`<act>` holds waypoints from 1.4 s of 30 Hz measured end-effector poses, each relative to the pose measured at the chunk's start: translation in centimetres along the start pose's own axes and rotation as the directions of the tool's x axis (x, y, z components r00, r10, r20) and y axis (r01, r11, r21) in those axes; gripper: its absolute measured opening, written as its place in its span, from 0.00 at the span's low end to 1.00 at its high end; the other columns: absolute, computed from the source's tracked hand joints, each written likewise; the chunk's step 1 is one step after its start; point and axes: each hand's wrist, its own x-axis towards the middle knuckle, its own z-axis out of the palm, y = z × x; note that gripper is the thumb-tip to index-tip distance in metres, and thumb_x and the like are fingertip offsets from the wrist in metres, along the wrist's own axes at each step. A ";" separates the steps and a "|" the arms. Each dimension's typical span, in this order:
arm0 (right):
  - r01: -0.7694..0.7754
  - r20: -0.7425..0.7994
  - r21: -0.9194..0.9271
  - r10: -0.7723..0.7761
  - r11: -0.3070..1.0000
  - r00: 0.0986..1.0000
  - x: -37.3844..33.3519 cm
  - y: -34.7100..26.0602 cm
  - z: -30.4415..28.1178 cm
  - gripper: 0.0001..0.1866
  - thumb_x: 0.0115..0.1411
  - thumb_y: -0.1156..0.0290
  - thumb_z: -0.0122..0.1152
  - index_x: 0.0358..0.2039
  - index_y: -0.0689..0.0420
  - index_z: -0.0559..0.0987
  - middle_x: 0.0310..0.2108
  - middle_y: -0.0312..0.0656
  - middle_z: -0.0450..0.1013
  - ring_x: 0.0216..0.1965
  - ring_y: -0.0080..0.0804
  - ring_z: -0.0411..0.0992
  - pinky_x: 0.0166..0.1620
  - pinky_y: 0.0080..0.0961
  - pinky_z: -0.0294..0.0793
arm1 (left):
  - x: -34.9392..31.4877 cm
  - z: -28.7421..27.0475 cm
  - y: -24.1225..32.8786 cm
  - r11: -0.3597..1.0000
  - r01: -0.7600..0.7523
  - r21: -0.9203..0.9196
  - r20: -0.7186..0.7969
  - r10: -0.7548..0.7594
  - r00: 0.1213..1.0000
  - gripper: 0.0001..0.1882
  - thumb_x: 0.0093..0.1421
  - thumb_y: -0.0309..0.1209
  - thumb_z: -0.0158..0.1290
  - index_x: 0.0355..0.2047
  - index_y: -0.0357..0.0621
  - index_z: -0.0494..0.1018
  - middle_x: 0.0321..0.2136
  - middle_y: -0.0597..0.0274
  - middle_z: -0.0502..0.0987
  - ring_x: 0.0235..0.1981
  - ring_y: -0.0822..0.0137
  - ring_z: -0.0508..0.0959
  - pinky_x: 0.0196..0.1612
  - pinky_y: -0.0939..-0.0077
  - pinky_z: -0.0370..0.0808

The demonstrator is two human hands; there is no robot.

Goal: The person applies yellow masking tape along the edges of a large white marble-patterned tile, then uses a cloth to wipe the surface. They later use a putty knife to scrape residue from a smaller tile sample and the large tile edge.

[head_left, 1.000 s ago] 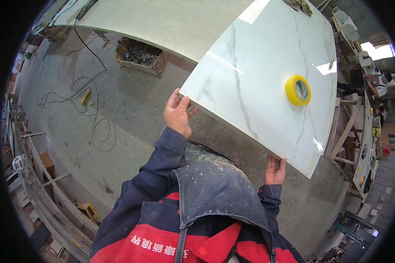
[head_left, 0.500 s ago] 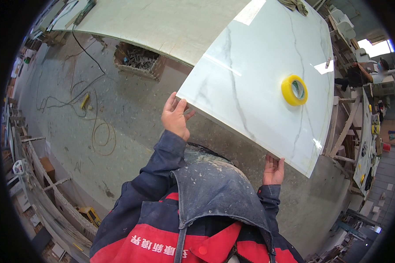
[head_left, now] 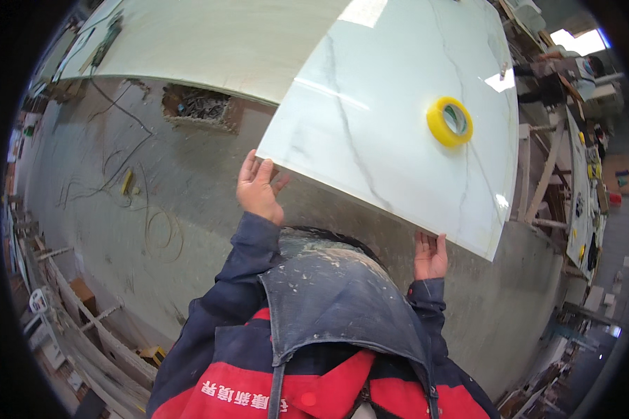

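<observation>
Head view: gripping the near edge of a large white marble-patterned tile (head_left: 391, 119) with left hand (head_left: 258, 188) and right hand (head_left: 430, 255), fingers curled around it, yellow tape roll (head_left: 450, 121) lying on top.

Navy jacket sleeves (head_left: 241, 272), red chest panel, dusty grey apron bib (head_left: 335, 300).

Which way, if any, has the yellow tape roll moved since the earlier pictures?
Cannot tell: the yellow tape roll sits at the same spot on the white slab; both shift slightly against the floor hole, possibly camera motion.
</observation>
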 end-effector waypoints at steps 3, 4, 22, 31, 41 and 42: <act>-0.006 -0.008 0.007 0.006 1.000 1.000 0.0 0.0 0.2 0.17 0.69 0.64 0.56 0.51 0.62 0.76 0.51 0.48 0.76 0.56 0.42 0.71 0.65 0.46 0.69 | 0.6 -0.5 -0.6 1.000 -0.012 0.016 0.015 0.011 1.000 0.27 0.65 0.27 0.55 0.64 0.46 0.63 0.51 0.57 0.76 0.47 0.60 0.77 0.44 0.55 0.80; -0.010 -0.006 0.010 0.010 1.000 1.000 0.0 0.1 0.2 0.17 0.69 0.64 0.57 0.51 0.62 0.76 0.51 0.48 0.76 0.56 0.42 0.71 0.65 0.45 0.69 | 0.5 -0.3 -0.6 1.000 -0.015 0.024 0.017 0.015 1.000 0.27 0.65 0.27 0.55 0.64 0.46 0.63 0.51 0.56 0.76 0.48 0.59 0.77 0.44 0.54 0.80; 0.049 -0.131 -0.034 -0.053 0.998 0.990 -0.2 1.1 1.5 0.17 0.67 0.64 0.59 0.50 0.63 0.75 0.49 0.48 0.75 0.54 0.44 0.72 0.61 0.47 0.72 | 0.3 -0.2 0.1 0.995 -0.024 0.092 0.014 0.023 1.000 0.29 0.64 0.28 0.57 0.63 0.45 0.61 0.52 0.55 0.73 0.47 0.55 0.77 0.46 0.55 0.80; 0.027 -0.126 -0.035 -0.031 0.999 0.992 -0.4 0.6 1.2 0.17 0.67 0.65 0.61 0.51 0.62 0.75 0.50 0.46 0.75 0.55 0.44 0.71 0.62 0.48 0.71 | 1.2 -0.3 -0.5 0.996 -0.016 0.082 0.016 0.015 1.000 0.28 0.63 0.28 0.58 0.61 0.44 0.61 0.49 0.56 0.74 0.44 0.58 0.78 0.42 0.60 0.79; 0.025 -0.115 -0.045 -0.030 0.999 0.993 -0.4 0.4 1.4 0.19 0.68 0.63 0.59 0.53 0.63 0.74 0.52 0.47 0.74 0.58 0.44 0.69 0.63 0.47 0.70 | 1.7 -0.4 0.2 0.987 0.036 0.159 -0.038 -0.030 0.999 0.32 0.61 0.30 0.61 0.62 0.42 0.60 0.46 0.56 0.76 0.39 0.60 0.80 0.40 0.62 0.79; 0.028 -0.115 -0.047 -0.033 0.999 0.993 -0.4 0.4 1.5 0.19 0.68 0.63 0.59 0.53 0.63 0.74 0.52 0.47 0.73 0.58 0.44 0.69 0.63 0.47 0.70 | 1.7 -0.3 0.3 0.986 0.041 0.162 -0.042 -0.035 0.998 0.32 0.61 0.30 0.61 0.62 0.42 0.60 0.45 0.55 0.76 0.39 0.60 0.79 0.40 0.62 0.79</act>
